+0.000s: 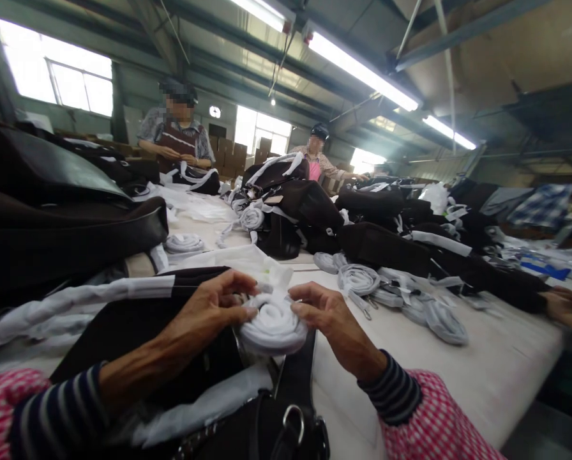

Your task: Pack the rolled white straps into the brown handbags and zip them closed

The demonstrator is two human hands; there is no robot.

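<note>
Between my two hands is a coiled strap wrapped in white material (pixel 274 327), wound into a flat spiral. My left hand (pixel 223 299) grips its left edge with thumb and fingers. On the right edge, my right hand (pixel 320 308) pinches the coil, a white loose end showing between the hands. Below lies a black bag (pixel 147 329) with a dark strap and a metal ring (pixel 293 418) near me. A white-wrapped handle (pixel 108 291) stretches across the bag at the left.
More wrapped coils (pixel 357 279) lie on the white table (pixel 353 370) to the right. Black bags (pixel 309 211) are heaped across the middle, with a large one (pixel 66 223) at left. Two co-workers (pixel 178 137) stand beyond; another person's hand (pixel 566 306) is at the right edge.
</note>
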